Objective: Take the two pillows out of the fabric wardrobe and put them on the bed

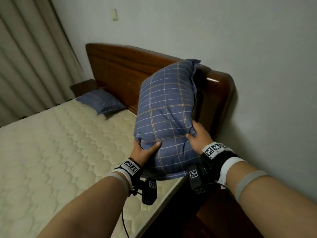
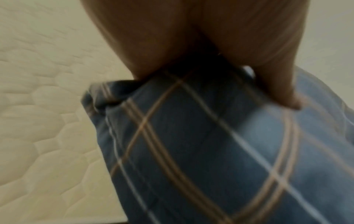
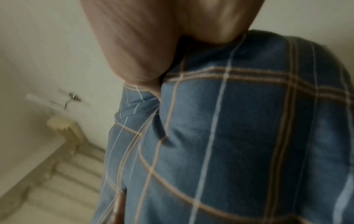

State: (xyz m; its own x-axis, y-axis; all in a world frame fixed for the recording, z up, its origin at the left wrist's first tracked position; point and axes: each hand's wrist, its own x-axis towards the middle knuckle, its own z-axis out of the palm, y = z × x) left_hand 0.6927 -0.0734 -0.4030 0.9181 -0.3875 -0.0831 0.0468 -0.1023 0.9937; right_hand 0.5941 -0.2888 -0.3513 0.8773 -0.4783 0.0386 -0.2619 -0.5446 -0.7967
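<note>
I hold a blue plaid pillow (image 1: pixel 164 107) up on end above the near right corner of the bed (image 1: pixel 51 160). My left hand (image 1: pixel 143 151) grips its lower left corner, thumb on the front. My right hand (image 1: pixel 197 136) pinches bunched fabric at its lower right edge. A second blue plaid pillow (image 1: pixel 101 102) lies flat on the mattress at the far corner by the headboard. In the left wrist view the held pillow (image 2: pixel 220 151) fills the frame under my left hand (image 2: pixel 191 63). The right wrist view shows the same pillow (image 3: pixel 229 128) gripped by my right hand (image 3: pixel 162 60).
A dark wooden headboard (image 1: pixel 123 71) stands behind the bed against the white wall (image 1: pixel 223 31). Beige curtains (image 1: pixel 29 57) hang at the left. A dark wooden bed frame edge (image 1: pixel 214 219) runs along the mattress's near right side.
</note>
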